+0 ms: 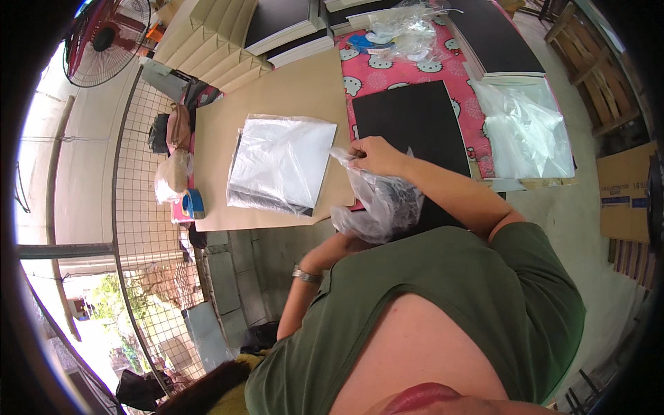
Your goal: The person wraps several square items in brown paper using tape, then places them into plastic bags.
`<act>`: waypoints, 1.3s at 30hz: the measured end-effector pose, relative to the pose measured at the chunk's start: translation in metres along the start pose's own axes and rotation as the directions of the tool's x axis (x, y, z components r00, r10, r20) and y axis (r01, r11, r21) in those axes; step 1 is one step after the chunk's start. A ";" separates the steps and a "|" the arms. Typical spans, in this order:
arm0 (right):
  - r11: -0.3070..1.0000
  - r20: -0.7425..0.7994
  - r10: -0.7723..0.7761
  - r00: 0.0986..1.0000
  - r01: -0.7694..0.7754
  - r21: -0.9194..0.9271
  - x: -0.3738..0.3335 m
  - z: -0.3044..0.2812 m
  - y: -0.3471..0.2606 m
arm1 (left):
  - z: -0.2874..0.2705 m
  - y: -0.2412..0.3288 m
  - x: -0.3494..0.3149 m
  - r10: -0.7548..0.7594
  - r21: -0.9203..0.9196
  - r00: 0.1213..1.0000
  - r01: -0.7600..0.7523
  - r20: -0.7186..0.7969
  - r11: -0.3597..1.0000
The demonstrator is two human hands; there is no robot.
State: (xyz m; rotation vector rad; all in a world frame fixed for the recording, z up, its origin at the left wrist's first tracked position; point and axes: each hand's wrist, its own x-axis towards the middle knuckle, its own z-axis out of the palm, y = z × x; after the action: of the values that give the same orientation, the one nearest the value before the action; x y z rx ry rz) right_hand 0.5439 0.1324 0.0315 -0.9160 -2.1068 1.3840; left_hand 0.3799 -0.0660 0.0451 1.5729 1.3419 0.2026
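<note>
My right hand point(379, 156) is closed, pinching the upper edge of a clear plastic bag point(377, 200) that hangs crumpled at the table's near edge. My left hand point(349, 242) is low beside the bag's bottom end; the plastic and my shirt hide its fingers. Beneath my right arm lies a black board point(408, 114), partly covered by the bag and forearm. Left of the bag, a stack of white sheets in clear plastic point(283, 159), with a dark strip along its near edge, rests on a large brown paper sheet point(214, 180).
A pink patterned cloth point(387, 72) covers the table. Folded brown paper point(200, 48), black-topped stacks point(283, 24) and loose plastic point(415, 34) lie at the back. To the right are another black-topped stack point(494, 34) and plastic sleeves point(529, 131). A tape roll point(193, 204) sits at left.
</note>
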 end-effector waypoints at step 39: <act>0.573 -0.340 -0.108 0.934 0.338 0.746 -0.092 -0.137 -0.059 | -0.075 0.106 0.051 0.275 -0.668 0.725 -0.688 -0.631 0.282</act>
State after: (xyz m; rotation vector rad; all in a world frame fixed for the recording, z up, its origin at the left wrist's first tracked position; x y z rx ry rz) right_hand 0.6833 0.1326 0.1384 -0.3814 -1.1095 1.7054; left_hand 0.4163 0.0324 0.1374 0.9359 0.6704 1.4896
